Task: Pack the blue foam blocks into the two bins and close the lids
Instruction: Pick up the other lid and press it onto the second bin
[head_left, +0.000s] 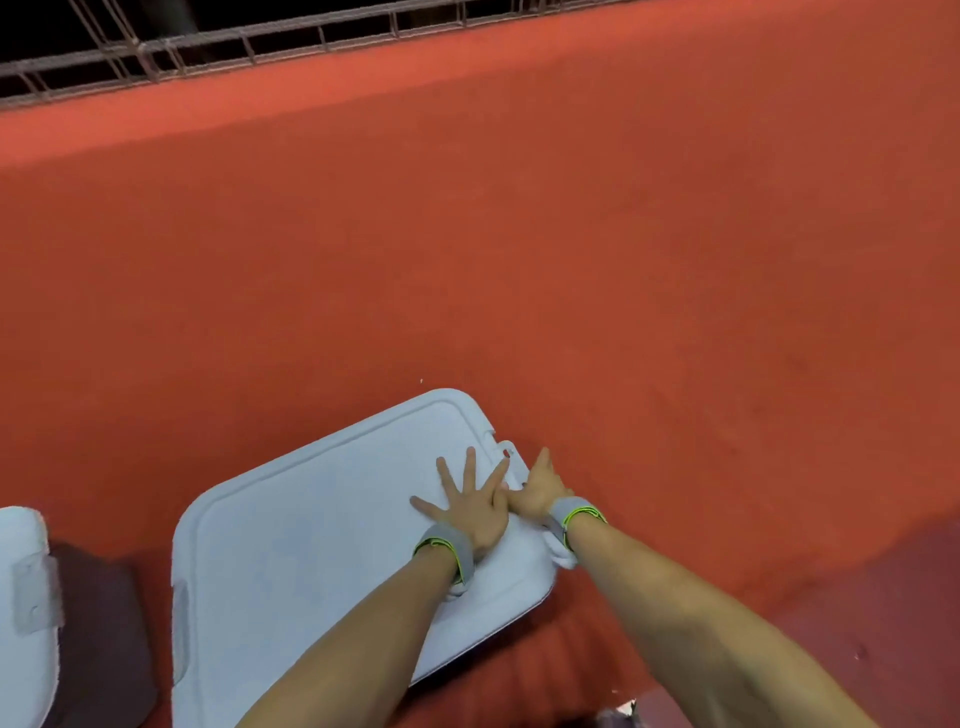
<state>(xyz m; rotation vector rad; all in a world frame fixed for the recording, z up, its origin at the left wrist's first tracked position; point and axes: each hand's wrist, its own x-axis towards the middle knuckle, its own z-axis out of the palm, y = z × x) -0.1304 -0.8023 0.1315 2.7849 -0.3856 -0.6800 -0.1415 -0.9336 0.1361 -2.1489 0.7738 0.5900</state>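
Note:
A white bin with its lid (311, 530) down sits on the red floor in the lower middle. My left hand (470, 506) lies flat on the lid's right part, fingers spread straight. My right hand (537, 488) is at the lid's right edge by the latch (506, 449); its fingers curl over that edge, and what they grip is hidden. A second white bin (23, 613) shows partly at the lower left, lid down too. No blue foam blocks are in view.
Red carpeted floor (571, 260) stretches ahead and to the right. A metal wire fence (208, 47) runs along the far top edge. A dark shadowed gap (104, 623) lies between the two bins.

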